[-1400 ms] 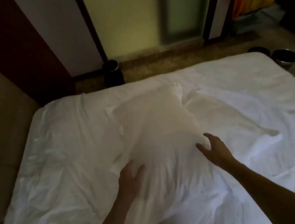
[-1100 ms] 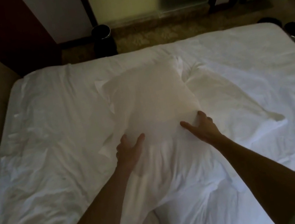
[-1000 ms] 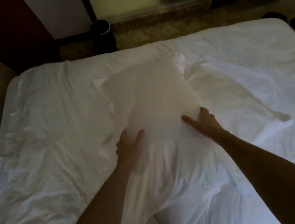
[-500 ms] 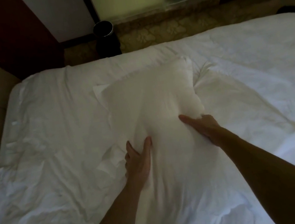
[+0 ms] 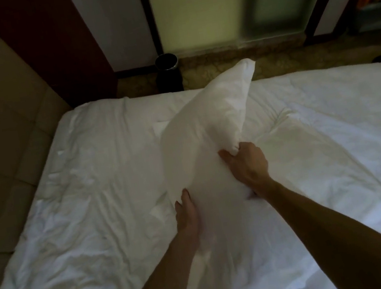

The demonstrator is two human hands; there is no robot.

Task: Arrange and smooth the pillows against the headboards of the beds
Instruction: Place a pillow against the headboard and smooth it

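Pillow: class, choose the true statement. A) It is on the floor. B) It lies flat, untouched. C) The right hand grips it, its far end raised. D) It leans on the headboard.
C: the right hand grips the pillow by a bunched edge, and its far corner stands up off the bed.

Dim room: dark bin (image 5: 168,72) on patterned floor (image 5: 271,62) beyond bed (image 5: 94,210).

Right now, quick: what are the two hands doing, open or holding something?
Left hand: against the left side of the pillow, thumb hidden; grip cannot be told.
Right hand: closed, gripping the pillow's right edge.
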